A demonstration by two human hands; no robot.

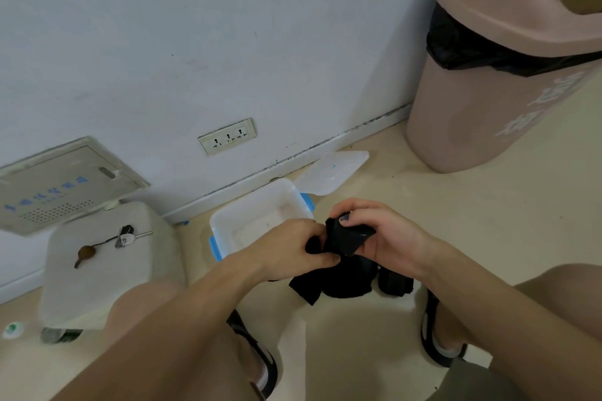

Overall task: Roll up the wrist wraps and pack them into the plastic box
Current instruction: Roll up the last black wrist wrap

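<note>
Fabric this soft and light gives you nothing stiff to steer, so both hands, left hand [294, 246] and right hand [378, 234], pinch the black wrist wrap [347, 238] just above the open plastic box [257, 195]; grip nearest the rolled core, where the limp tail below cannot loosen it.

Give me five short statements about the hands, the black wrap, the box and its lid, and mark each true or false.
1. Both hands, left hand and right hand, hold the black wrist wrap. True.
2. The plastic box has its lid on. False: it is open, and the lid lies on the floor behind it.
3. The box is full of rolled wraps. False: no wraps show in its visible part.
4. More black fabric lies on the floor below the hands. True.
5. The keys lie inside the box. False: they lie on the stool.
</note>
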